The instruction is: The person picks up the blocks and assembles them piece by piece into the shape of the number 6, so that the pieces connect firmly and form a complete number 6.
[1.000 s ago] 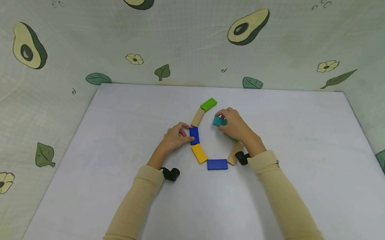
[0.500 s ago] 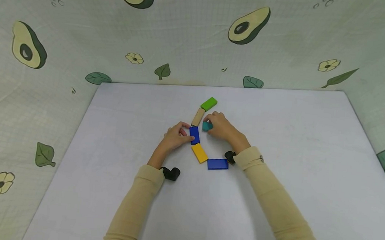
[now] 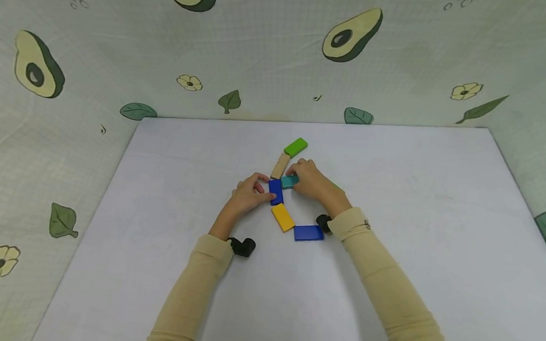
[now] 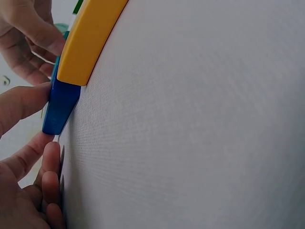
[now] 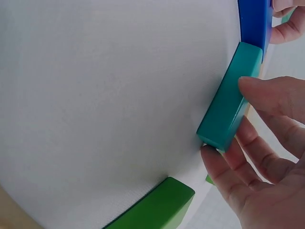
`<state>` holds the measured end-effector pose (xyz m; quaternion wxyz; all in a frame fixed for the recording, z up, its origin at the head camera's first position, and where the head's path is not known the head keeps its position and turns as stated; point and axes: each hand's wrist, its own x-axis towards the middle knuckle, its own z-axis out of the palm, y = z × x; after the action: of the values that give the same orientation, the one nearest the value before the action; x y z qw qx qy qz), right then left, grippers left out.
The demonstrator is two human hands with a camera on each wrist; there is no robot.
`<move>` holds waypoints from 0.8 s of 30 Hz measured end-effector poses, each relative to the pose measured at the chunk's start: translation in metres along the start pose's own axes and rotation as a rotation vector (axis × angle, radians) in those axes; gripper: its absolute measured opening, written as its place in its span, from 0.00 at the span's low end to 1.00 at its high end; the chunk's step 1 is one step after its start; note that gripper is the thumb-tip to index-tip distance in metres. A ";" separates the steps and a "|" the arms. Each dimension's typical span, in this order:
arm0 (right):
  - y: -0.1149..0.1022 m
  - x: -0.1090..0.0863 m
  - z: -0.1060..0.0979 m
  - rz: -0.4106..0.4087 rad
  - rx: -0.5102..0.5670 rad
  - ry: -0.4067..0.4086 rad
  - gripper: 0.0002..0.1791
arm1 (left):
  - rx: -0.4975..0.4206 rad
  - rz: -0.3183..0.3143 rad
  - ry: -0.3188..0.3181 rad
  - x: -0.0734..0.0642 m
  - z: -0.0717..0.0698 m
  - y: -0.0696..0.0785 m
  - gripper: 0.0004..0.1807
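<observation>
In the head view, my left hand (image 3: 249, 195) holds a blue block (image 3: 276, 192) between thumb and index finger at its left side. My right hand (image 3: 313, 181) pinches a teal block (image 3: 288, 182), which lies on the table with one end against that blue block's right side. The right wrist view shows the thumb on the teal block (image 5: 226, 102) and a fingertip at its near end. A yellow block (image 3: 282, 218) meets the held blue block's lower end, and a plain wooden block (image 3: 280, 166) meets its upper end.
A light green block (image 3: 296, 147) continues the curve at the top, and another blue block (image 3: 308, 233) lies below the yellow one. A darker green block (image 5: 152, 210) shows in the right wrist view, hidden by the right arm from the head. The white table (image 3: 156, 183) surrounds them.
My right hand has moved left with the teal block, from the curve's right side to the blue block, and lowered it flat. My left hand has stayed put.
</observation>
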<state>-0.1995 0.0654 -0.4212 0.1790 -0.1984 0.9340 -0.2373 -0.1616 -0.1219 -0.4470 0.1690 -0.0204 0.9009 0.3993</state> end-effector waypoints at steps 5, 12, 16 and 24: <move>0.001 0.000 0.001 0.012 0.014 0.005 0.18 | 0.004 0.002 -0.001 -0.001 0.000 0.001 0.25; 0.001 0.000 0.003 -0.001 0.017 0.019 0.18 | 0.006 0.003 -0.002 0.000 0.000 0.001 0.25; 0.001 -0.002 0.002 0.005 0.029 0.024 0.18 | 0.010 0.001 -0.002 0.000 0.001 0.000 0.25; 0.005 -0.014 -0.017 0.029 0.071 0.055 0.19 | 0.018 -0.016 -0.003 0.000 0.002 0.001 0.25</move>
<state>-0.1958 0.0822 -0.4058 0.1635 -0.1717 0.9323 -0.2732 -0.1612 -0.1203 -0.4474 0.1738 -0.0257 0.9040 0.3898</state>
